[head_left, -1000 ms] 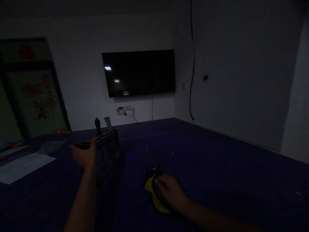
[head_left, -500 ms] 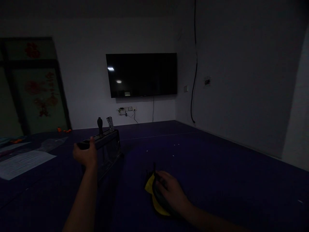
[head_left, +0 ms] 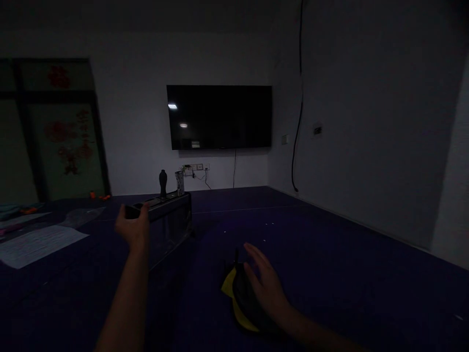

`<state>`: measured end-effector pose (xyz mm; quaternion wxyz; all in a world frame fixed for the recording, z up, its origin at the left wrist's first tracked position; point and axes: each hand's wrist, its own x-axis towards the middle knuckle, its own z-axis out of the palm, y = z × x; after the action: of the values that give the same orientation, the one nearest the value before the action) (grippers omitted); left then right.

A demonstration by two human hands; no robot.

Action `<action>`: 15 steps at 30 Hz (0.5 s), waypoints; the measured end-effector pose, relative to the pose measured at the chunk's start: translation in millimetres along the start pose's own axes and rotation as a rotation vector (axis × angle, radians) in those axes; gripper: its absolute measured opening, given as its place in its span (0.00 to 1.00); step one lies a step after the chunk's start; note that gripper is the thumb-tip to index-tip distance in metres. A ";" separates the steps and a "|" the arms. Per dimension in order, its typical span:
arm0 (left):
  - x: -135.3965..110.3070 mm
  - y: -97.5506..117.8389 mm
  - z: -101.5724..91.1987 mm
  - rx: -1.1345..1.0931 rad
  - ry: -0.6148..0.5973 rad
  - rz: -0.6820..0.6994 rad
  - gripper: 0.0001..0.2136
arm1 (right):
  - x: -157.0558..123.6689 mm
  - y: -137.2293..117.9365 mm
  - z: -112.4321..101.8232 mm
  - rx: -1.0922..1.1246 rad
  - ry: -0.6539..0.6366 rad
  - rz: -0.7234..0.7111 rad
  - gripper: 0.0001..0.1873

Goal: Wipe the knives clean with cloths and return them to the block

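Observation:
My left hand (head_left: 134, 227) grips the near top end of a dark box-shaped case (head_left: 170, 230) with see-through-looking sides. A black peg with a rounded top (head_left: 163, 183) and a mottled pale cylinder (head_left: 180, 183) stand upright on the case. Over to the right, my right hand (head_left: 266, 281) has its fingers stretched out and apart. Just left of its palm lies a black and yellow object (head_left: 242, 315) with a thin dark piece sticking up. Dim light hides its exact kind, and my hand partly covers it.
The dark blue surface (head_left: 311, 274) bears small white scraps. Printed paper (head_left: 40, 247) and clear plastic (head_left: 82, 216) lie left, with orange bits (head_left: 98, 197) behind. A television (head_left: 220, 117) hangs on the far wall; a black cable (head_left: 298, 142) runs down the right wall.
My right hand has opened its fingers and let go of the black and yellow object, which stays in place. My left hand keeps its grip on the case. The view has shifted slightly.

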<state>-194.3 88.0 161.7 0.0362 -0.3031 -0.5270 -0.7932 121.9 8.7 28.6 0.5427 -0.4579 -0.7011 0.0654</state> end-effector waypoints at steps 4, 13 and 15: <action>1.0 32.7 -1.0 -0.219 -0.026 -0.114 0.34 | 29.2 -17.1 -2.8 0.064 0.008 -0.041 0.20; -32.3 84.4 0.3 -0.568 -0.309 -0.306 0.30 | 149.1 -63.5 -13.5 0.505 0.074 0.063 0.45; -42.8 89.7 1.7 -0.583 -0.396 -0.347 0.28 | 158.2 -66.2 -16.8 0.549 0.057 0.054 0.46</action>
<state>-124.9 38.6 212.9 -0.2886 -0.3544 -0.3197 -0.8300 99.2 76.8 185.2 0.6642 -0.3137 -0.6291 0.2545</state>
